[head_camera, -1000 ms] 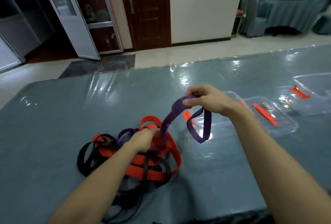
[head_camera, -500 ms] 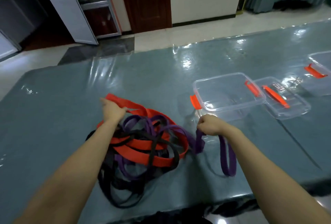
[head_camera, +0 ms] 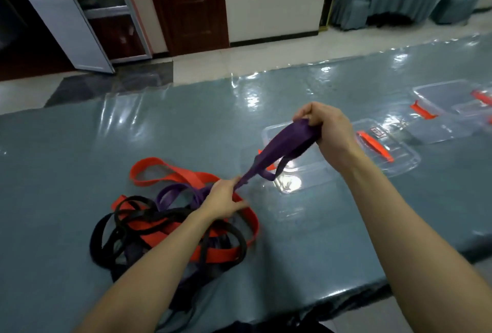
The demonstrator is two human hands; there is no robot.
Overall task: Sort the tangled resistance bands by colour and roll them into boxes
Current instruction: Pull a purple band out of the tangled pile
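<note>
1. Where a glossy clear sheet covers it, the grey-blue table (head_camera: 80, 159) catches the room light; it fills most of the view, and everything below sits on it.
2. The tangle of bands (head_camera: 165, 223) lies at the near left of the table, under the left forearm. Orange bands (head_camera: 170, 173), black bands (head_camera: 106, 229) and purple strands are looped through one another, and one orange loop reaches out toward the far left.
3. A clear box (head_camera: 306, 181) with no lid on it stands just right of the tangle, partly hidden behind the right hand.
4. A second clear box (head_camera: 442, 95) with an orange latch (head_camera: 422, 110) sits farther right, near the edge of the view.
5. A flat clear lid (head_camera: 399, 162) with an orange clip lies between the two boxes, just beside the nearer one.
6. The purple band (head_camera: 282, 146) runs taut up from the tangle to the right hand, and a short loop of it hangs below, over the nearer box.
7. The right hand (head_camera: 330, 130) is raised above that box, its fingers curled into a fist around the bunched upper end of the purple band.
8. The left hand (head_camera: 223, 199) rests on the tangle, fingers and thumb pinching the purple band where it leaves the heap.
</note>
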